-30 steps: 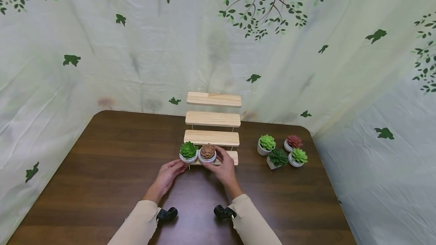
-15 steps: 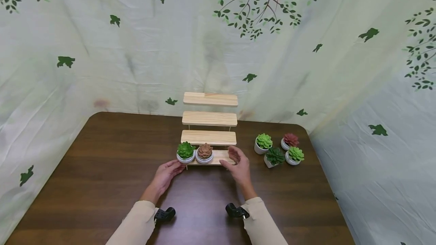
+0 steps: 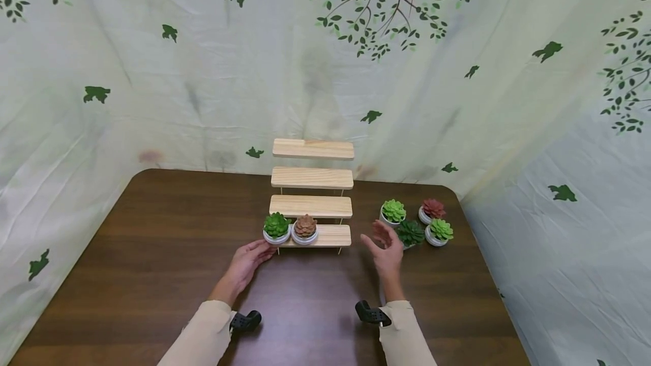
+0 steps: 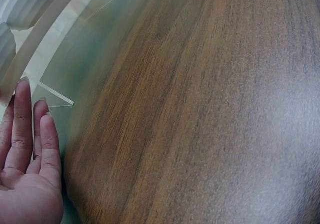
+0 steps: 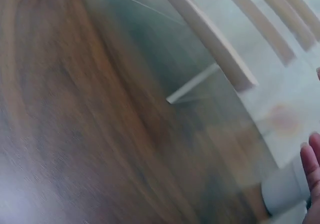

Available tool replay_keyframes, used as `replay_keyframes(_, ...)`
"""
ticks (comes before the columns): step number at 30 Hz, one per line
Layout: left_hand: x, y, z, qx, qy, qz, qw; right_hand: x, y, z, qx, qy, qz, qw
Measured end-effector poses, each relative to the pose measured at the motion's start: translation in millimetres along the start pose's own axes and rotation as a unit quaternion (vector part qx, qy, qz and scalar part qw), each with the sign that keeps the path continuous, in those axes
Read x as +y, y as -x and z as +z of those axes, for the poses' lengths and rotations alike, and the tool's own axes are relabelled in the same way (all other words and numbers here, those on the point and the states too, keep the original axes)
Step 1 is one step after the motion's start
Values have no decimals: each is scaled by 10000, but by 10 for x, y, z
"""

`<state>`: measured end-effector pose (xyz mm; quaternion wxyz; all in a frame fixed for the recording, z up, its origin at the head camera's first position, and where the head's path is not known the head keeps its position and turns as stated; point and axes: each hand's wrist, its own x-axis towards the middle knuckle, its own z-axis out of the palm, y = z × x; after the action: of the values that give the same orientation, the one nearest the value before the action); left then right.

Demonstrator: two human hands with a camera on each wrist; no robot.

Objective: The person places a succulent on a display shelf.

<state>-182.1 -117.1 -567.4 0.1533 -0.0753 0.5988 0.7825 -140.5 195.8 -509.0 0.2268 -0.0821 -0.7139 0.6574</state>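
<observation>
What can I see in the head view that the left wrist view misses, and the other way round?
Only head: the right hand, the red succulent, the upper three shelves and both sleeves.

Only left wrist: close-up detail, with the left hand seen near, its straight fingers told apart, and fine grain on the table.

Both: left hand, table, white pots, bottom shelf and its leg.
</observation>
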Motion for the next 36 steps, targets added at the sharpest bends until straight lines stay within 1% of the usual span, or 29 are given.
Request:
replay_keyframes(4, 5, 4, 1, -21, 9, 13, 10000, -28, -21, -135, 554, -116, -32, 9984)
replay_keyframes(10, 5, 17, -5, -22, 48, 60, 10000, -12, -74, -329, 1219, -415, -244, 9914)
replay_keyframes(14, -1, 16, -3, 2, 105, 94, 9999, -15, -71, -441, 1616, -294, -196, 9862)
replay_keyframes(16, -7, 12, -4, -42, 94, 112, 9999, -12, -66, -494, 1797, -136, -162, 9835)
replay_keyframes(19, -8, 9, 2, -25, 108, 69, 9999, 11, -63, -569, 1971, -6, -238, 9801)
replay_keyframes(23, -4, 7, 8, -8, 72, -6, 10000, 123, -83, -660, 2079, 178, -300, 9775)
replay_keyframes(27, 8, 9, 10, -11, 65, -55, 10000, 358, -139, -755, 2089, 344, -84, 9773)
replay_keyframes(30, 12, 15, 6, -49, 64, -19, 10000, 513, -177, -813, 1930, 418, 111, 9802)
replay_keyframes(34, 9, 21, 0, -119, 76, 84, 9999, 624, -192, -848, 1622, 557, 461, 9841)
replay_keyframes(36, 7, 22, -2, -139, 72, 121, 9998, 663, -193, -847, 1460, 519, 642, 9858)
